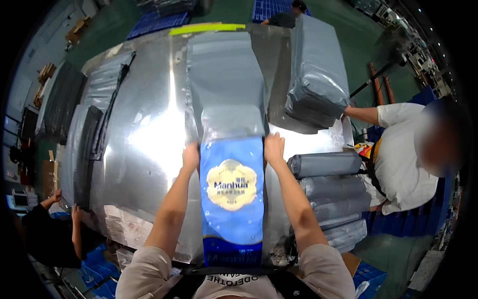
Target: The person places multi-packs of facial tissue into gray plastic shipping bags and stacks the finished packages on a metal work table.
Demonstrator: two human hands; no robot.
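Note:
In front of me lies a long blue package (pixel 232 226) with a cream label, reaching from my waist up the metal table. Its far end meets the open mouth of a grey plastic mailing bag (pixel 227 84) that lies flat and stretches toward the table's far edge. How far the package reaches inside the bag is hidden. My left hand (pixel 190 157) is closed on the left edge of the bag's mouth. Opposite it, my right hand (pixel 274 149) is closed on the right edge, its fingers curled.
At far right a person (pixel 406 149) touches a large grey wrapped bundle (pixel 318 65). Rolled grey bags (pixel 328 164) lie by my right arm. Stacks of grey bags (pixel 79 149) line the left side, where another person (pixel 45 234) reaches in. The metal table (pixel 144 134) spans between.

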